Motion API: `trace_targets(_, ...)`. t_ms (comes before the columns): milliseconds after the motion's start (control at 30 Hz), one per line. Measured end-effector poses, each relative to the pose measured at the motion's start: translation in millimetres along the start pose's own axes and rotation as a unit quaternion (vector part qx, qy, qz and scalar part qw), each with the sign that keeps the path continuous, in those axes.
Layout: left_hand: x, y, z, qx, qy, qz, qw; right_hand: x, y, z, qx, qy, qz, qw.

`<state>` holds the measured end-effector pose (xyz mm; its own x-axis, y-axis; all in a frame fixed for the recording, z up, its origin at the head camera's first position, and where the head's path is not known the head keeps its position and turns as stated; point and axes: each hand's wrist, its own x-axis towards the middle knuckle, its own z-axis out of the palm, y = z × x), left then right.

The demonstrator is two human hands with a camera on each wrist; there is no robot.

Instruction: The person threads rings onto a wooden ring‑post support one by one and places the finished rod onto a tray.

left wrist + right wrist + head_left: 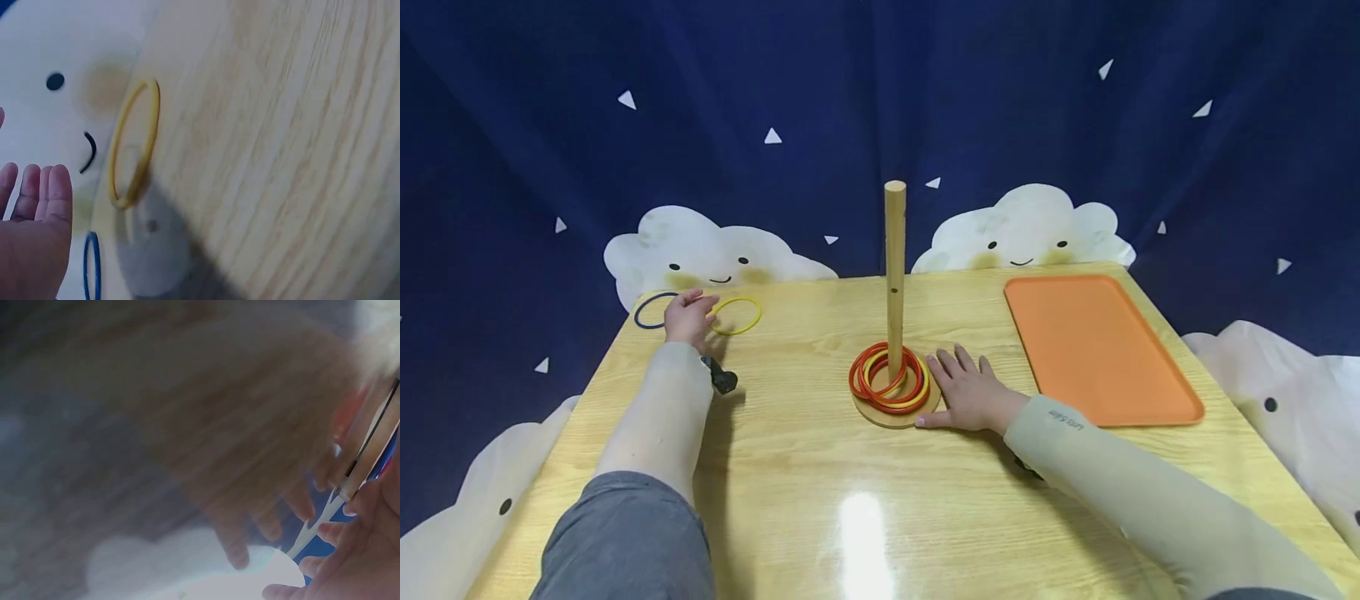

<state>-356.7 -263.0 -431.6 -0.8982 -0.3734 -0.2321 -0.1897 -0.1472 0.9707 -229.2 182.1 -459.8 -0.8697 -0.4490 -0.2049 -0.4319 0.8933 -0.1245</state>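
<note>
My left hand (687, 317), fingers extended and loosely bent, is over the far left of the table between a blue ring (638, 310) and a yellow ring (757, 320). Nothing is held in it. In the left wrist view the yellow ring (155, 119) lies on the wood, and the blue ring (87, 269) shows partly near the hand (37, 244). A wooden post (896, 267) stands upright on a round base (880, 417), with several red and yellow rings (855, 379) stacked around its foot. My right hand (973, 400) lies spread beside the base, thumb and fingertips at its right rim.
An orange tray (1097, 350) lies at the right side of the wooden table (790, 483). Behind the table hangs a dark blue cloth (820, 100) printed with clouds and white triangles. The post rises tall between the two hands.
</note>
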Motion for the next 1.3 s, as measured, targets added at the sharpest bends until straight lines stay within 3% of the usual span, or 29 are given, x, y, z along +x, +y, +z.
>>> trace_targets(233,12.8,-23.0,-9.0,-0.035,0.055,-0.06,0.9961,0.2,-3,2,-0.003,-0.013,-0.001,0.9999)
trace_targets(400,23.3,-37.5,-12.0,0.045,0.064,-0.051,0.9957,1.9,-3,2,0.004,-0.013,-0.005,0.9999)
trace_targets(600,30.5,-40.6,-8.1,0.152,0.055,-0.031,0.9865,5.0,-1,4,-0.001,-0.016,-0.003,0.9999)
trace_targets(900,27.7,-38.2,4.8,0.215,0.024,-0.02,0.9761,0.4,1,-1,-0.002,-0.015,0.007,0.9999)
trace_targets(1000,22.6,-37.5,3.7,0.249,0.025,-0.014,0.9681,0.1,-2,0,0.003,-0.017,0.003,0.9999)
trace_targets(1167,11.8,-31.4,-0.8,0.337,0.004,0.016,0.9415,1.8,-2,0,-0.003,-0.013,0.001,0.9999)
trace_targets(1200,11.0,-30.2,-2.3,0.361,-0.006,0.025,0.9324,1.8,-2,-1,-0.004,-0.014,0.002,0.9999)
trace_targets(1300,11.8,-27.0,-8.3,0.453,-0.045,0.054,0.8889,2.0,-1,-3,-0.007,-0.014,0.003,0.9999)
